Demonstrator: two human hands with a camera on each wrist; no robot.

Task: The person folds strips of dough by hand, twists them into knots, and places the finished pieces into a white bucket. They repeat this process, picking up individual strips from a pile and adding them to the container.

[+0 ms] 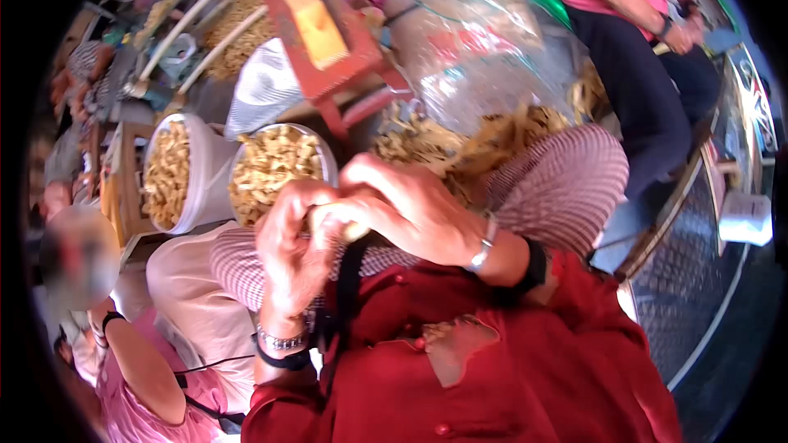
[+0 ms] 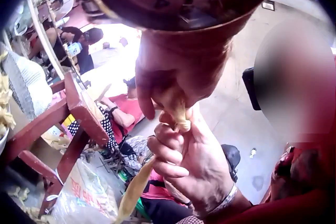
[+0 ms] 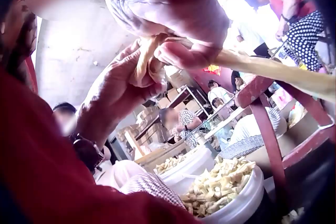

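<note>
My left hand (image 1: 291, 242) and right hand (image 1: 410, 209) meet over my lap, above the checked trousers. Between them a long, flat, pale yellow strip (image 3: 273, 69) is looped into a knot (image 2: 181, 116); the strip's material cannot be told. In the left wrist view, left fingers pinch the loop from above, and the curled right fingers grip just below it. A loose tail of the strip trails away past the right hand. Two white buckets (image 1: 215, 172) (image 3: 251, 205) of small knotted pieces (image 1: 275, 160) stand just beyond my left hand.
A red wooden stool (image 1: 361, 74) bearing a yellow block (image 1: 316, 29) stands behind the buckets. Loose strips (image 1: 419, 143) lie beyond my knees beside a big clear plastic bag (image 1: 468, 49). People in pink sit at my left (image 1: 156, 361) and ahead right (image 1: 657, 74).
</note>
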